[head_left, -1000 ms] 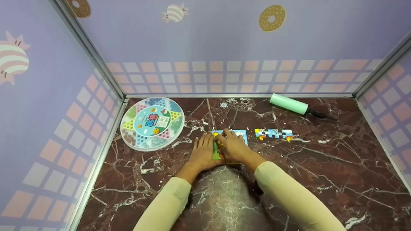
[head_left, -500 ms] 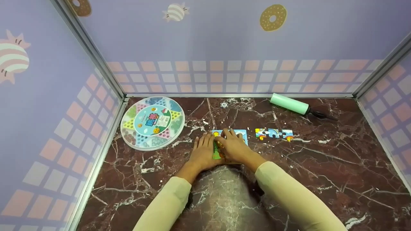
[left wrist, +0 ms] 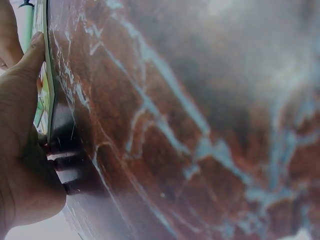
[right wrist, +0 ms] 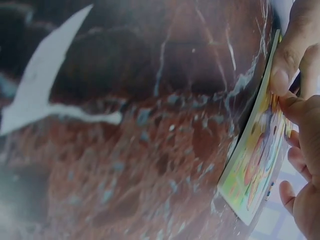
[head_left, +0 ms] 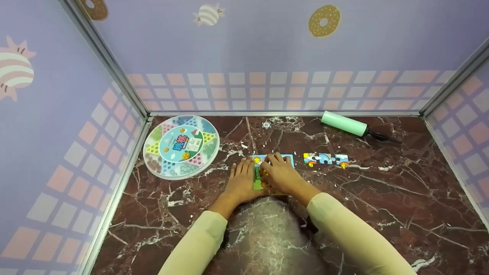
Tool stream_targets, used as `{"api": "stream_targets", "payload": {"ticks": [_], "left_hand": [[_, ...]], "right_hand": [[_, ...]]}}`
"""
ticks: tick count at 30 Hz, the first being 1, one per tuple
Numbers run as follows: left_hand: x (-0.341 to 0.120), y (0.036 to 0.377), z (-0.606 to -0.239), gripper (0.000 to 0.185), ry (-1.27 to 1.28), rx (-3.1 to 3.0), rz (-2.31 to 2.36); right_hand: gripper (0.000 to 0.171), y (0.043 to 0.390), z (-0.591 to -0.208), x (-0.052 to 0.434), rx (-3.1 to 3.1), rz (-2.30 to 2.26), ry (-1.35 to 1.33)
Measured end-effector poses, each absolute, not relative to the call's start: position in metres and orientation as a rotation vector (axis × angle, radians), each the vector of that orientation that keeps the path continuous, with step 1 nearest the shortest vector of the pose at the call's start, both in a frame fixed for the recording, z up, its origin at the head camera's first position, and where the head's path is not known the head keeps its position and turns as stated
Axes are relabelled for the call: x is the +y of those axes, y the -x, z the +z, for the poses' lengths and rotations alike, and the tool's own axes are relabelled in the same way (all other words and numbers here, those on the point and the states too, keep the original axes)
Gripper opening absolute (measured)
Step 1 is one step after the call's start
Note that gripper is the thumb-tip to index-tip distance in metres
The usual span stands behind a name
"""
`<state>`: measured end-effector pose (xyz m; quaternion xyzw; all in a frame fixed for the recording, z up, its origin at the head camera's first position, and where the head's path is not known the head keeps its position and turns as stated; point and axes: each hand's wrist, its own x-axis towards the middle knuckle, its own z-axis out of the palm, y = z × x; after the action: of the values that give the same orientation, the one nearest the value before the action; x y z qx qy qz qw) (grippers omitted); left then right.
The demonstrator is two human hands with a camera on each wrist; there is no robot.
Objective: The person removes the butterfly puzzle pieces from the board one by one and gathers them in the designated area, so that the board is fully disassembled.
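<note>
Left of your fingers, well apart, sits the round checkers case (head_left: 181,147) — lid on, pegs sorted in its coloured compartments. Right of your fingertips lies a strip of joined pieces (head_left: 326,159). Under them is the puzzle board (head_left: 259,184) — your left hand (head_left: 240,183) presses it flat with straight fingers; your right hand (head_left: 280,176) covers it, fingers bent at its pieces.

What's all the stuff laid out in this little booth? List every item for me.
puzzle panel: one, green, yellow and blue, centre of the table, under both hands
puzzle strip: one joined row, blue and white, right of the panel
checkers board: one, round, pastel, back left
pump: one, mint green with black end, back right
table: one, dark red marble
left hand: presses the panel's left edge
right hand: rests on the panel
</note>
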<state>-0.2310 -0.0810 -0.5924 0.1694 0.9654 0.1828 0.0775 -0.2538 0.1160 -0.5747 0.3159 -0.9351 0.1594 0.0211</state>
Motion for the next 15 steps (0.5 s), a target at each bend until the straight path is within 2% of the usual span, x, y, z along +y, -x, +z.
{"api": "stream_targets", "payload": {"ticks": [9, 15], "left_hand": [[-0.08, 0.231, -0.591, 0.126, -0.5, 2.873, 0.53], [-0.08, 0.231, -0.591, 0.129, -0.488, 2.872, 0.523]], "right_hand": [[0.019, 0.254, -0.573, 0.13, -2.839, 0.478, -0.99], [0.023, 0.255, -0.572, 0.144, -2.81, 0.441, -0.975]]}}
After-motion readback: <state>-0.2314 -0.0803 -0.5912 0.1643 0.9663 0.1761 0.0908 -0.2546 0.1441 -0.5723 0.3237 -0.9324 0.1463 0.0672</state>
